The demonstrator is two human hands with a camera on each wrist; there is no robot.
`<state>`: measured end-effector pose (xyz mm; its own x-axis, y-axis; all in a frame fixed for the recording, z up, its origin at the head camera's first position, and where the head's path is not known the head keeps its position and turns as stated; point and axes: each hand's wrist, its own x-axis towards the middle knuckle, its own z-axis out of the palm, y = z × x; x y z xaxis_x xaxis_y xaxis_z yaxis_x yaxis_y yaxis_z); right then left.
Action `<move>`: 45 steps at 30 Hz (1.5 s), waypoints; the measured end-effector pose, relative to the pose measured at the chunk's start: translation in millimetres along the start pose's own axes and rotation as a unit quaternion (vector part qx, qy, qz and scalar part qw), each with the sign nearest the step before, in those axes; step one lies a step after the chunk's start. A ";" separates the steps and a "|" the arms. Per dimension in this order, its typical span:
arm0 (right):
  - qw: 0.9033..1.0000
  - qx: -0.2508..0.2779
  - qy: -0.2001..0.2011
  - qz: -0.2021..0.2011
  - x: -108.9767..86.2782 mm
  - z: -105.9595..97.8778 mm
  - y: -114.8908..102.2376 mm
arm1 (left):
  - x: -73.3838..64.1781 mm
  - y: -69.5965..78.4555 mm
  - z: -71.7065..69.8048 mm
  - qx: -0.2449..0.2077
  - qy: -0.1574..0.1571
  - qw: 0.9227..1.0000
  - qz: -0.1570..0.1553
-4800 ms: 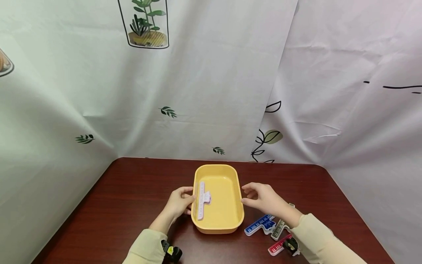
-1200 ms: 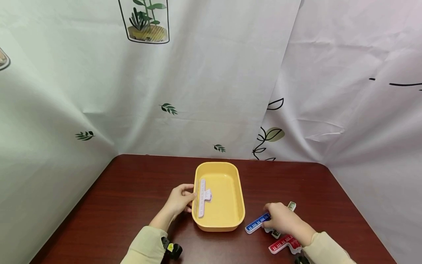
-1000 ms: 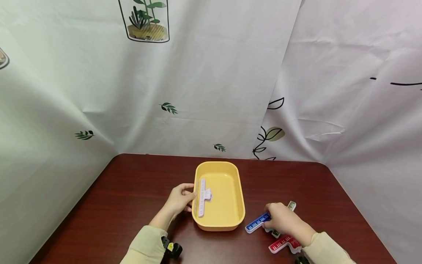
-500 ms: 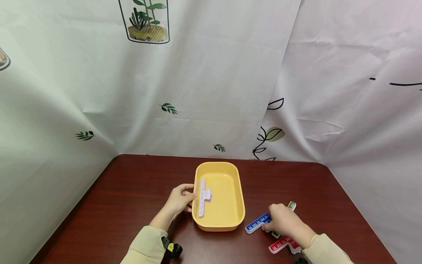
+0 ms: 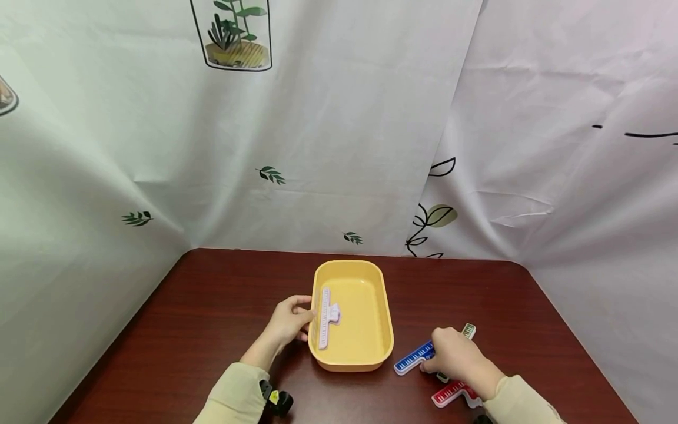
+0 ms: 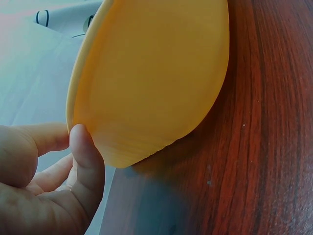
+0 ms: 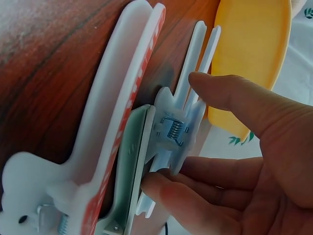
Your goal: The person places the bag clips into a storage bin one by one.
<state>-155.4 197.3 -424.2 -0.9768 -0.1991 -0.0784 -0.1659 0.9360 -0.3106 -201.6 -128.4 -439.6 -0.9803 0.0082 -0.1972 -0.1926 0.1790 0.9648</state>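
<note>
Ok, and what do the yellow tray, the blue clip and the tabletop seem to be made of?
Yellow tray: probably smooth moulded plastic, glossy, with a highlight inside. Blue clip: likely hard plastic, its edges smooth and even; the coil spring looks like silvery metal. Tabletop: wood grain with a sheen; varnished wood or laminate, I can't tell.

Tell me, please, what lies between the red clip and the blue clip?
The green clip lies between the red clip and the blue clip, as the right wrist view shows. In the head view, the right hand hides its middle.
</note>
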 end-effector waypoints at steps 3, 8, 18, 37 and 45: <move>1.000 -0.004 -0.001 0.007 0.1 -0.3 -0.3 | 0.5 -0.7 0.1 -0.001 0.000 1.000 -0.001; 1.000 -0.006 -0.005 0.015 1.7 0.0 -0.7 | 1.3 -0.8 0.0 -0.002 0.002 1.000 0.000; 1.000 0.014 0.001 0.014 0.3 1.6 0.8 | 0.8 -2.8 -0.7 -0.003 -0.002 1.000 0.005; 0.997 0.062 0.028 0.019 4.4 1.8 -0.1 | 1.5 -1.7 0.3 -0.001 0.002 1.000 0.001; 0.997 0.065 0.038 0.011 6.2 -0.1 0.0 | 1.6 -1.6 0.7 -0.004 0.004 1.000 -0.001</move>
<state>-161.5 196.0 -424.6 -0.9881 -0.1526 -0.0168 -0.1306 0.8934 -0.4298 -202.8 -128.0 -441.6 -0.9803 0.0007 -0.1974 -0.1944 0.1708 0.9659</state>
